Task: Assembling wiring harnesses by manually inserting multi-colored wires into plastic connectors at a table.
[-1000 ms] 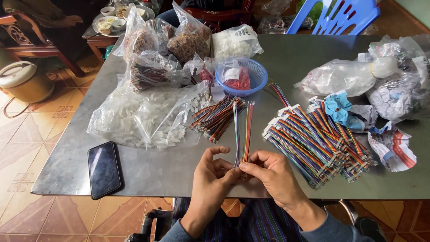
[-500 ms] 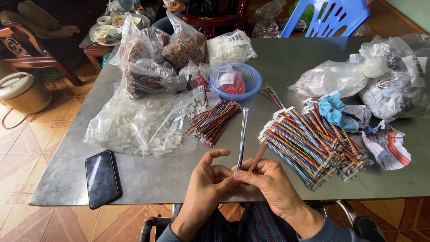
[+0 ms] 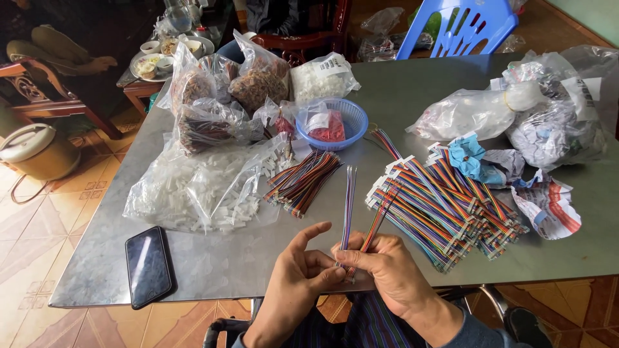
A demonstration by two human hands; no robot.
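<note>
Two rainbow ribbon cables point(image 3: 349, 209) stand up from the person's hands at the near edge of the grey metal table point(image 3: 412, 90), over the person's lap. One strip rises almost straight, its free end above the tabletop; the other leans to the right, towards the big stack of ribbon cables point(image 3: 445, 206), and its far end lies over that stack's edge. The right hand point(image 3: 387, 274) is closed around the lower ends of both strips, thumb and forefinger pinching them low down. The left hand point(image 3: 300, 274) is half open: its thumb and forefinger tip meet the cable ends just beside the right fingers, while the other fingers arch upward and spread, holding nothing.

Just left of the upright strip lies a smaller bundle of multicoloured cables point(image 3: 303, 182), apart from the hands. Beyond it sits a blue plastic basket point(image 3: 335, 122) holding a small bag with red contents. A wide clear bag of white plastic connectors point(image 3: 200, 187) spreads over the left part of the table, with more bags of brownish parts point(image 3: 213, 103) behind it. A black phone point(image 3: 148, 265) lies face up near the table's front left corner. On the right are crumpled clear plastic bags point(image 3: 509, 113), a blue scrap point(image 3: 467, 158) and printed paper point(image 3: 548, 206). A blue plastic chair point(image 3: 461, 26) stands at the far side, and a beige pot with a lid point(image 3: 35, 151) is on the tiled floor to the left.
</note>
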